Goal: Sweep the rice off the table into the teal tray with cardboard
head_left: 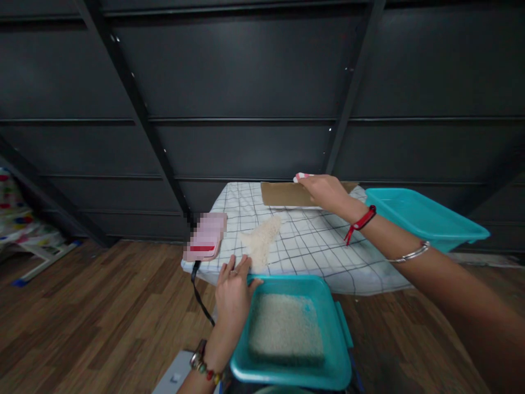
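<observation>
A teal plastic tub (344, 372) filled with white rice (287, 328) sits low in front of me, against the table's near edge. My left hand (233, 290) rests by the tub's upper left corner, thumb at the rim and fingers stretched over the cloth edge beside a loose heap of rice (262, 238). At the table's far side, my right hand (326, 192) has its fingers closed on a small pink-and-white striped thing (302, 177); its kind is unclear. Just below that hand runs a strip of brown cardboard (283, 194), partly hidden by the hand.
A checked white cloth (315, 257) covers the small table. On its left lies a pink phone-like case (207, 235), partly blurred, with a black strap (198, 293). A teal lid or tray (422, 213) stands at the right. Dark panels rise behind.
</observation>
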Demonstrator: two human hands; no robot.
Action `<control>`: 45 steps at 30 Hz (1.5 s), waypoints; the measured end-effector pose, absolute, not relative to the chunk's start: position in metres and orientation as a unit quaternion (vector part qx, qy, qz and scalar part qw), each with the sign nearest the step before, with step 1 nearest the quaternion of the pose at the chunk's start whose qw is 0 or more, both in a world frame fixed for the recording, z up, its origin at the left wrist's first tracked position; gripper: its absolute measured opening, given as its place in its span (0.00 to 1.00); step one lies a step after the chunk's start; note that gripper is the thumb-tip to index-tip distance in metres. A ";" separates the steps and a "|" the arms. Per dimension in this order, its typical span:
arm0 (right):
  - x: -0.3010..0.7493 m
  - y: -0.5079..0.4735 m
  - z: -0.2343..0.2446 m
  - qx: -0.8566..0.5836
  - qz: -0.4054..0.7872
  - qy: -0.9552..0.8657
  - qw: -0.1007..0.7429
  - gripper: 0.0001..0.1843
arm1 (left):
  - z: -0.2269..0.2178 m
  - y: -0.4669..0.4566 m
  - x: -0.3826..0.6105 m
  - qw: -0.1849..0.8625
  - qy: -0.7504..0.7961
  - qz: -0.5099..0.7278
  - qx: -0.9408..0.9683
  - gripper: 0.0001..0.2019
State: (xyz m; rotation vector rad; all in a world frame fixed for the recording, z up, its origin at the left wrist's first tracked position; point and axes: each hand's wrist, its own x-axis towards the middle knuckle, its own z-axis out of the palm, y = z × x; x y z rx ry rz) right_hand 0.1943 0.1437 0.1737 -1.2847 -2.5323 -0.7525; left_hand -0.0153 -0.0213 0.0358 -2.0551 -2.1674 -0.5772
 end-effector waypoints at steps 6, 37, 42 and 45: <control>0.196 0.130 0.164 -0.465 -0.236 -0.853 0.029 0.15 | 0.034 -0.022 -0.016 0.049 -0.708 -0.188 -0.678 0.21; 0.229 0.075 0.159 -0.373 -0.202 -0.903 0.068 0.19 | 0.034 -0.021 -0.016 0.050 -0.710 -0.189 -0.677 0.21; 0.233 0.061 0.168 -0.351 -0.205 -0.911 0.074 0.18 | 0.033 -0.021 -0.017 0.055 -0.707 -0.194 -0.677 0.20; 0.237 0.059 0.172 -0.356 -0.235 -0.900 0.086 0.18 | 0.031 -0.021 -0.017 0.057 -0.706 -0.197 -0.678 0.21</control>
